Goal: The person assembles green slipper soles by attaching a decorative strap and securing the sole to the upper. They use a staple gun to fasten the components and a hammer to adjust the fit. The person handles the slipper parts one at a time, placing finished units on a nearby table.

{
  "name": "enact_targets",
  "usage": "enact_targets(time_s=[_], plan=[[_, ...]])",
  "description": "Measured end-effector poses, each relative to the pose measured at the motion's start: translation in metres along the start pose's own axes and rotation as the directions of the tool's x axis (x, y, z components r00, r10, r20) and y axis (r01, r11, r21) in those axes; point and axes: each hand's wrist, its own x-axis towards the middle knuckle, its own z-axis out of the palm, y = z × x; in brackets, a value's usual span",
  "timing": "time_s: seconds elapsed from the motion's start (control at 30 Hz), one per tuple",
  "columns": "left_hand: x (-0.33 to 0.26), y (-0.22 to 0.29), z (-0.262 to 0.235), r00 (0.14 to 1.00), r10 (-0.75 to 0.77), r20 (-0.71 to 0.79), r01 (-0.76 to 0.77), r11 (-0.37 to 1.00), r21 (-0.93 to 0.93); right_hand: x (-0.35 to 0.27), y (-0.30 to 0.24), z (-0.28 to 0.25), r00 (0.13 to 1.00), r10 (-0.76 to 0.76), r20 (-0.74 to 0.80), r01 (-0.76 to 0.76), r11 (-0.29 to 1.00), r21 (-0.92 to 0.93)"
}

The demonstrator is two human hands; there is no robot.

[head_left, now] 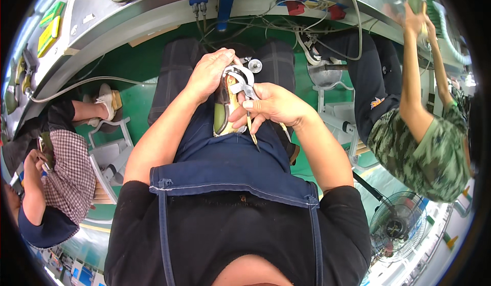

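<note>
Across my lap rests a shoe part (pixel 220 116) with a dark brown and olive-green side and a pale yellow underside facing up. My left hand (pixel 210 72) is wrapped round its far end. In my right hand (pixel 279 104) is a pair of metal pincers (pixel 247 81), whose curved jaws lie over the shoe's far edge beside my left fingers. Whether the jaws grip the edge I cannot tell. Below my right fingers a thin yellowish rod (pixel 252 127) with a dark tip sticks out; its link to the pincers is unclear. A navy apron (pixel 225 169) lies under the shoe.
A metal workbench (pixel 169 2) curves across the far side, with cables (pixel 276 22) beneath it. At left sits a person in a checked garment (pixel 71 168); at right, one in camouflage (pixel 419 153) handles a green item. A fan (pixel 394 227) stands behind me on the right.
</note>
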Motion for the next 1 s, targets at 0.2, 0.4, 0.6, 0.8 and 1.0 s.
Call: enact_targets(time_s=[0.2, 0.4, 0.6, 0.8, 1.0], plan=[[-0.002, -0.001, -0.003, 1.0, 0.023, 0.0, -0.023, 1.0, 0.004, 0.0, -0.005, 0.011, 0.974, -0.125, -0.192, 0.062, 0.95, -0.306], [-0.007, 0.007, 0.005, 0.998, 0.053, 0.034, -0.054, 0.998, 0.042, -0.008, -0.004, 0.027, 0.908, -0.185, -0.376, -0.083, 0.799, -0.595], [-0.009, -0.001, 0.01, 0.998, 0.055, 0.043, -0.057, 0.997, 0.054, -0.003, 0.025, 0.041, 0.815, -0.399, -0.421, -0.023, 0.703, -0.711], [-0.009, 0.001, 0.013, 0.996, 0.073, 0.044, -0.075, 0.996, 0.039, -0.013, 0.016, 0.033, 0.881, -0.296, -0.369, -0.06, 0.703, -0.709], [-0.008, -0.003, 0.016, 0.992, 0.105, 0.069, -0.109, 0.992, 0.06, -0.03, 0.004, 0.013, 0.974, -0.078, -0.214, -0.015, 0.915, -0.404]])
